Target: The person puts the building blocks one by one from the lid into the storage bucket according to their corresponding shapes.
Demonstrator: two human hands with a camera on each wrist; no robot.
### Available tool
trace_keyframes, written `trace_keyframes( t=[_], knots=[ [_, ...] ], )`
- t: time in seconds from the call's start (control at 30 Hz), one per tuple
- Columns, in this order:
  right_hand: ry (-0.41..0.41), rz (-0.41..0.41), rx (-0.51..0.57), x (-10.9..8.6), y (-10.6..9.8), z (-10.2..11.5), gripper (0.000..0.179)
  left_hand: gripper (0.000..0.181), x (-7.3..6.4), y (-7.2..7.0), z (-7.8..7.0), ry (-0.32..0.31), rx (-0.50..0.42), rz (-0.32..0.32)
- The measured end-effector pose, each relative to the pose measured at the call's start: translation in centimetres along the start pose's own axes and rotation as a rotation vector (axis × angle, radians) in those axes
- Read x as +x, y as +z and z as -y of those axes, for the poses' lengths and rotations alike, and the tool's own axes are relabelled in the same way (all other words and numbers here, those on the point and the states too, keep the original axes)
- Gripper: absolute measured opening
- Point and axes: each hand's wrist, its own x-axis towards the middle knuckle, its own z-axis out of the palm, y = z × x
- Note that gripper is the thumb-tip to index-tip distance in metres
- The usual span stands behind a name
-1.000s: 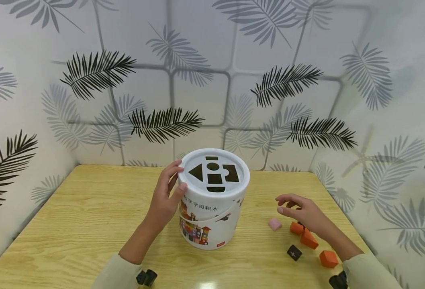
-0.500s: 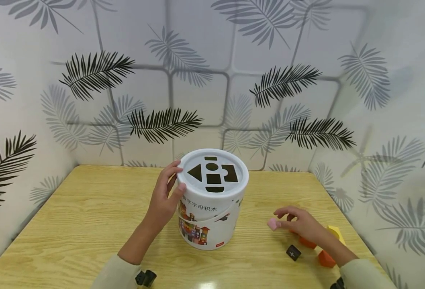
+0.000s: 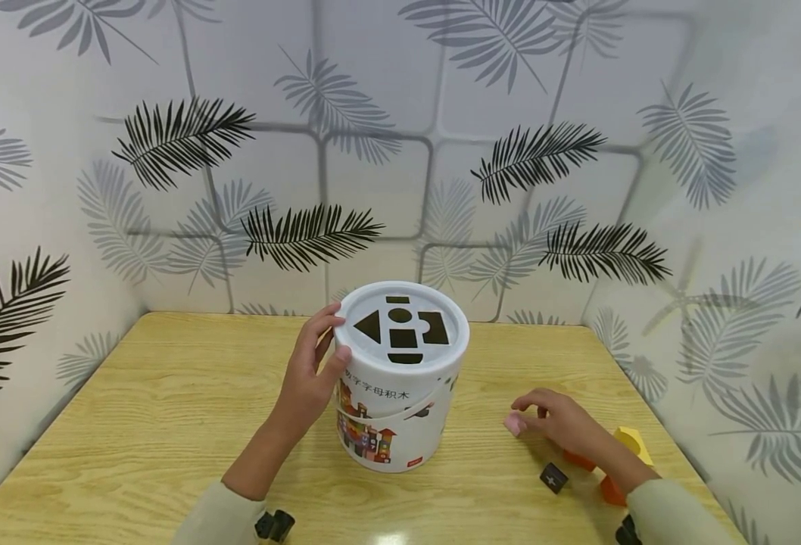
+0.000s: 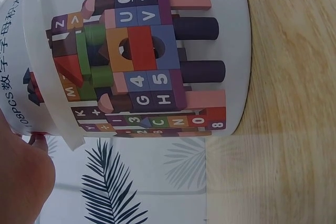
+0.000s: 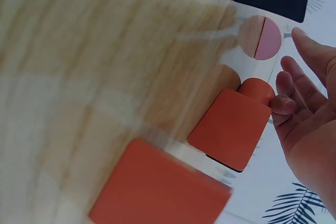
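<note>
A white block bucket (image 3: 434, 409) with a shape-sorter lid (image 3: 373, 362) stands upright mid-table. My left hand (image 3: 312, 371) holds its left side, fingers curved round the lid's edge and thumb on the front; the left wrist view shows printed blocks on the bucket wall (image 4: 236, 40) and part of that hand (image 4: 23, 182). To the right, my right hand (image 3: 560, 420) reaches down over a small pink block (image 3: 513, 423). In the right wrist view the fingertips are beside the pink block (image 5: 269, 39), with a gap between them. Orange blocks (image 5: 231, 129) lie under this hand.
A dark block with a plus sign (image 3: 553, 478) lies nearer me, with a yellow block (image 3: 634, 442) to its right. Another orange block (image 3: 612, 492) is partly covered by the right forearm. A leaf-patterned wall (image 3: 400, 189) borders the wooden table (image 3: 189, 393) behind.
My right hand has moved down and slightly left to the pink block, its thumb and fingers drawing closer. A yellow block has come into sight behind the forearm. The left hand stays put.
</note>
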Motion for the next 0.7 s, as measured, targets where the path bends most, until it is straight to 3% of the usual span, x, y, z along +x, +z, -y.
trace_keyframes(
  t=[0.47, 0.7],
  knots=[
    [0.181, 0.050, -0.148, 0.96, 0.70, 0.81, 0.023, 0.041, 0.05, -0.01, -0.19, 0.011, 0.000, 0.001],
    [0.178, 0.070, -0.213, 1.06, 0.86, 0.84, 0.026, 0.040, 0.05, 0.01, -0.06, 0.008, -0.005, 0.001]
  ],
)
